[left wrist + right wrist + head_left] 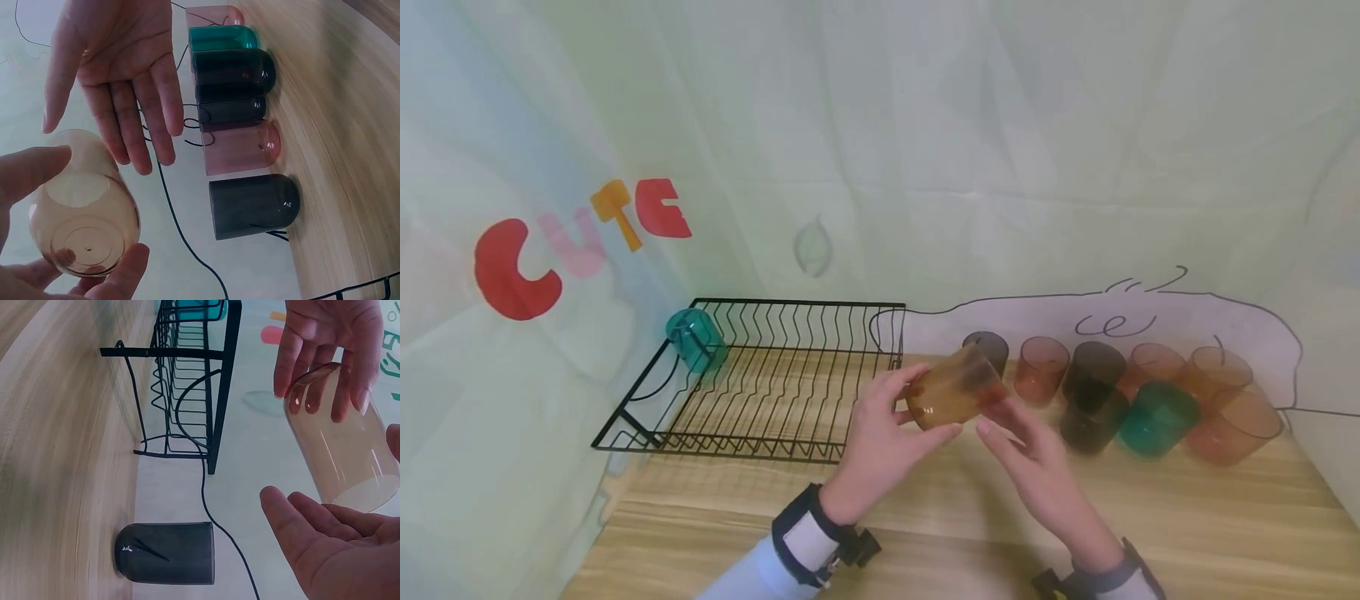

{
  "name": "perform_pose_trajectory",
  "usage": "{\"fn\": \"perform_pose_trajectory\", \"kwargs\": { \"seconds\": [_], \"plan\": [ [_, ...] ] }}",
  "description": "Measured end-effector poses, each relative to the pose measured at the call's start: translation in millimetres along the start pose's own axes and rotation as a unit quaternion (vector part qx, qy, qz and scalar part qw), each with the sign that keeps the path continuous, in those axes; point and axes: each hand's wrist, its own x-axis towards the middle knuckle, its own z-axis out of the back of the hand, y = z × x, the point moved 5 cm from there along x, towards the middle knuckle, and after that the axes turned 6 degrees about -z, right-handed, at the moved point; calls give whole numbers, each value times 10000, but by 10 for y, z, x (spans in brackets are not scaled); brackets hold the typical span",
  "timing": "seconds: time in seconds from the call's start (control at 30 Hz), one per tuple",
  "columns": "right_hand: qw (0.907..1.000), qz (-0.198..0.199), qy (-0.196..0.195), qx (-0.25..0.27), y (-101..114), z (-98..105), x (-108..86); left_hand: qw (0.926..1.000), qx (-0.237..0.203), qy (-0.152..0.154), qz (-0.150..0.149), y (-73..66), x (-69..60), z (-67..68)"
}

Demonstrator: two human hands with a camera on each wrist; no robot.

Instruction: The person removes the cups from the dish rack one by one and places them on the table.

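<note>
Above the table, tilted on its side, is a clear amber cup (953,390). My left hand (880,429) grips it near its rounded base, thumb on one side and fingers on the other. At the cup's rim end is my right hand (1037,467), its fingers extended along the far side and its thumb apart from the cup. The left wrist view shows the right hand (125,81) palm out with straight fingers beside the amber cup (87,206). Whether its fingertips touch the glass, I cannot tell.
A black wire dish rack (797,302) stands at the left, with a teal cup (696,342) upside down at its back left corner. Several tinted cups stand at the right, among them a second teal cup (1159,421) and a pink cup (1041,371). A fabric backdrop hangs behind.
</note>
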Motion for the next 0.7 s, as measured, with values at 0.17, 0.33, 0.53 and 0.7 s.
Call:
{"fn": "perform_pose_trajectory", "kwargs": {
  "seconds": [0.17, 0.33, 0.53, 0.7],
  "plan": [
    [9998, 36, -144, 108, 44, 18, 0, 9998, -8, 196, -86, 97, -4, -28],
    [9995, 43, -198, 243, 87, 20, 12, 9992, -49, 381, 95, 122, -16, -56],
    [9988, 193, -213, 397, 143, 19, 23, 9987, -180, 425, 212, 142, -29, -79],
    [9979, 224, -273, 537, 177, 24, 22, 9982, -332, 468, 153, 165, -37, -108]
  ]
}}
